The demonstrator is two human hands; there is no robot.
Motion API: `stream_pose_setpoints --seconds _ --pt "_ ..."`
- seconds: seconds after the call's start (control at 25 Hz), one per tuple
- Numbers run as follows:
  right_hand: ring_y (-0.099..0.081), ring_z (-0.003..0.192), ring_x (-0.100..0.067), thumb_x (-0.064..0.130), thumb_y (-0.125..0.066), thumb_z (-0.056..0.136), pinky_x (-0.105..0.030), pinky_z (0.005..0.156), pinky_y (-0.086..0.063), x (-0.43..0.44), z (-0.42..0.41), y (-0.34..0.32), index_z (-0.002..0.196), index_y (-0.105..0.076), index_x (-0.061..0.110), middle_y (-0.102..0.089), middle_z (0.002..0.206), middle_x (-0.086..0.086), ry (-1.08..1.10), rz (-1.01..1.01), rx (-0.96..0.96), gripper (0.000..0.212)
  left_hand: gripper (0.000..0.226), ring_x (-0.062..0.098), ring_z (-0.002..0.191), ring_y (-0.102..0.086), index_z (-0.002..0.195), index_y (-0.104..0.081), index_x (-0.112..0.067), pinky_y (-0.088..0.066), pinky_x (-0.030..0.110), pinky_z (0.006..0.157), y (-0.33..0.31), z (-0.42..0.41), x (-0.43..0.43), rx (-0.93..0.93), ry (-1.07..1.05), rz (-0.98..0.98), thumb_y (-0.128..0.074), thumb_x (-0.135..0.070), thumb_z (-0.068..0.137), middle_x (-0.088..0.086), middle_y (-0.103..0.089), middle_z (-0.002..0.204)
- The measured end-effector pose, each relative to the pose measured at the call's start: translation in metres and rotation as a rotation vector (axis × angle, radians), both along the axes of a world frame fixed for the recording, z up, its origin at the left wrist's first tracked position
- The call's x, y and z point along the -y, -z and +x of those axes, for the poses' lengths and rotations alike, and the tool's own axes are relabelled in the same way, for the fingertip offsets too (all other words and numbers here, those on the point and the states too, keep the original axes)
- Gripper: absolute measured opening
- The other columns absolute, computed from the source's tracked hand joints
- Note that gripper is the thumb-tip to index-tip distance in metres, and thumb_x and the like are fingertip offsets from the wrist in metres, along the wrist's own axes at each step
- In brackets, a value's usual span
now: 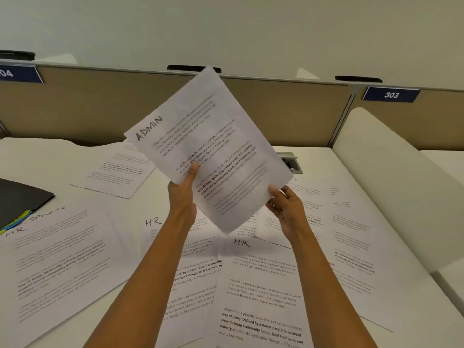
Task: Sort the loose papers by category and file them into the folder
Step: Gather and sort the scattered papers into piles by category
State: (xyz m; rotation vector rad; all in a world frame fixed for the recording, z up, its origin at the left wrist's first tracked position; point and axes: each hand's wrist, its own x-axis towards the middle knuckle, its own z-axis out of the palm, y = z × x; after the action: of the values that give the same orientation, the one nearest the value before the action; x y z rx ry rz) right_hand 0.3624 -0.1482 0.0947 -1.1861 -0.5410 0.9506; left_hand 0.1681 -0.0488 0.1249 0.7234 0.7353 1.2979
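Both hands, left (182,194) and right (287,209), have a grip on the ADMIN sheet (208,149), raised above the desk (313,156). Below my grip HR sheets (256,285) lie loose; folder (22,199) off left, probably nothing filed yet.

White desk (326,159) — loose printed sheets (62,259) spread flat, dark folder (20,199) at left.

You held a white sheet (211,146) printed in grey and bold black with black handwritten ADMIN, above a white desk (313,159), near a black folder (20,199) with blue, yellow-green tabs, before tan partitions (100,109) bearing navy plates (391,94).
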Motion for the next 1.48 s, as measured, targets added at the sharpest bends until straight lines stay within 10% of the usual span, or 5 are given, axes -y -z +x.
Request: stream_pose_setpoints --seconds 0.36,0.6,0.84,1.04,1.48 --pt "-0.071 0.090 -0.017 0.008 -0.071 0.077 -0.038 0.081 -0.058 -0.005 0.000 -0.012 0.113 -0.063 0.010 -0.071 0.105 -0.004 0.070 0.034 0.082 0.036 0.045 0.016 0.095 -0.064 0.130 -0.049 -0.015 -0.058 0.031 0.078 0.013 0.003 0.000 0.051 -0.034 -0.119 -0.057 -0.001 0.088 0.005 -0.061 0.119" --pt "-0.068 0.075 -0.006 0.018 -0.069 0.082 -0.019 0.061 -0.056 0.008 0.028 -0.032 0.108 -0.059 0.016 -0.067 0.092 0.009 0.181 0.026 0.368 0.028 0.038 0.025 0.098 -0.065 0.121 -0.052 -0.017 -0.056 0.037 0.085 0.015 -0.032 -0.017 -0.363 0.020 0.143 -0.063 -0.008 0.086 0.006 -0.063 0.118" --pt "-0.065 0.091 -0.026 0.022 -0.070 0.082 -0.041 0.080 -0.056 0.014 0.023 -0.002 0.104 -0.059 0.019 -0.067 0.102 -0.005 0.129 -0.115 0.407 0.025 0.019 0.032 0.088 -0.065 0.108 -0.058 -0.011 -0.054 0.026 0.069 0.033 -0.024 -0.007 -0.677 -0.015 0.269 -0.057 -0.021 0.091 0.005 -0.066 0.102" --pt "-0.064 0.082 -0.018 0.022 -0.066 0.085 -0.031 0.073 -0.055 0.012 0.028 -0.013 0.096 -0.056 0.030 -0.065 0.093 0.004 0.182 -0.054 0.427 0.017 0.018 0.017 0.079 -0.065 0.107 -0.056 -0.012 -0.054 0.014 0.062 0.022 -0.019 -0.007 -0.673 -0.126 0.341 -0.056 -0.023 0.092 0.001 -0.065 0.100" --pt "-0.066 0.094 -0.028 0.008 -0.074 0.076 -0.043 0.083 -0.055 -0.005 0.023 0.012 0.118 -0.059 0.006 -0.067 0.112 -0.013 0.290 -0.174 0.006 0.044 0.054 0.024 0.126 -0.046 0.134 -0.041 -0.014 -0.041 0.036 0.102 0.026 0.003 -0.002 -0.794 -0.281 -0.006 -0.065 -0.020 0.086 0.007 -0.048 0.137"
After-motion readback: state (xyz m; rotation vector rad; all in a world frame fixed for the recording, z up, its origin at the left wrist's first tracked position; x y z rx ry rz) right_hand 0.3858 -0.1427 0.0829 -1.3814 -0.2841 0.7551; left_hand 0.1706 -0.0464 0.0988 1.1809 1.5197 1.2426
